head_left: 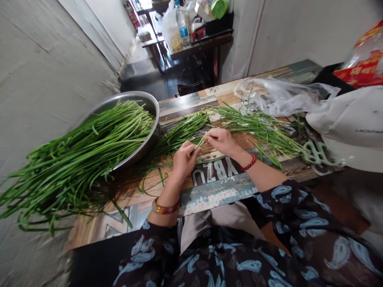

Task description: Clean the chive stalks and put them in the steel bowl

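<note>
My left hand is closed on a few pale green stalks above the patterned table. The fingers of my right hand pinch the upper end of those stalks. Just beyond my left hand lies a small pile of green stalks. To the right, more loose stalks are spread over the tabletop. At the left a metal bowl holds a large heap of long green stalks, whose leafy ends hang out over the rim toward the left.
Green-handled scissors and a pale cap sit at the right. Behind them are a clear plastic bag and a red package. A second table beyond carries a water bottle. A wall stands at the left.
</note>
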The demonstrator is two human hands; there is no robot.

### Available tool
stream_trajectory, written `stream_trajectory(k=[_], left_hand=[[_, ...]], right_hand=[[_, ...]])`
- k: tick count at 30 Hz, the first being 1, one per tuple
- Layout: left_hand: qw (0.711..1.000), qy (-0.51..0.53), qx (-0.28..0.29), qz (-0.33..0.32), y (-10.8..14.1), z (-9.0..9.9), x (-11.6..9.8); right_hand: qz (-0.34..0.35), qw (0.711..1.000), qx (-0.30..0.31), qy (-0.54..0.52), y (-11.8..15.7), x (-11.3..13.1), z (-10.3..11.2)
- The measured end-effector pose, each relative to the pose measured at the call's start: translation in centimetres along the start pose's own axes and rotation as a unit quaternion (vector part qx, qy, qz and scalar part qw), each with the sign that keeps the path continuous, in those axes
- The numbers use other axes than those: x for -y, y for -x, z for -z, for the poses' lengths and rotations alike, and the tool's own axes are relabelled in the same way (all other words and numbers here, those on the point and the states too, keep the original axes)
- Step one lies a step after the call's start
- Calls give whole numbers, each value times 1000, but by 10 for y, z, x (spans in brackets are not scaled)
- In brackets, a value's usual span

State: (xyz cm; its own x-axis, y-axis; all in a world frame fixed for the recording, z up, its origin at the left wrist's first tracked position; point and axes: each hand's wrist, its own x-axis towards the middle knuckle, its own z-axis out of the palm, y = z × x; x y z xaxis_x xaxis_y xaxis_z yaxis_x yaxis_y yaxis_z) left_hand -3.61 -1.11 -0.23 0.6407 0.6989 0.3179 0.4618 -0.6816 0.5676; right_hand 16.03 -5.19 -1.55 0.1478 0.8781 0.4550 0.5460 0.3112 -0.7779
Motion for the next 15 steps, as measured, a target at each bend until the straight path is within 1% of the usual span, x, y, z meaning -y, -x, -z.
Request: stream_trajectory(k=[3, 4, 5, 6, 7, 9, 10, 12, 15], left_hand=[[998, 31, -51, 13, -2, 5, 1], [996, 40, -73, 15, -2, 7, 2], [994, 48, -94, 16, -2, 8, 2], [992, 57, -111, 16, -2, 9, 3], [990, 72, -122, 21, -2, 9, 3], [983, 114, -134, 50, -2, 8, 4], [979, 132, -139, 71, -1, 7, 4], [971, 149, -154, 109, -1, 5, 5], [963, 152, -174, 138, -1, 4, 7]], right_hand=[[-82, 989, -120, 5, -5, -10, 20], [-94, 985, -144, 12, -7, -14, 26], [-95, 985, -146, 20, -7, -18, 30], [-85, 987, -135, 33, -8, -21, 32], [-66, 990, -110, 53, -7, -24, 32], [-19, 992, -42, 115, -6, -27, 28], [0, 988, -11, 154, -4, -27, 25], [14, 972, 27, 233, -1, -26, 20], [5, 950, 40, 310, 3, -24, 18]])
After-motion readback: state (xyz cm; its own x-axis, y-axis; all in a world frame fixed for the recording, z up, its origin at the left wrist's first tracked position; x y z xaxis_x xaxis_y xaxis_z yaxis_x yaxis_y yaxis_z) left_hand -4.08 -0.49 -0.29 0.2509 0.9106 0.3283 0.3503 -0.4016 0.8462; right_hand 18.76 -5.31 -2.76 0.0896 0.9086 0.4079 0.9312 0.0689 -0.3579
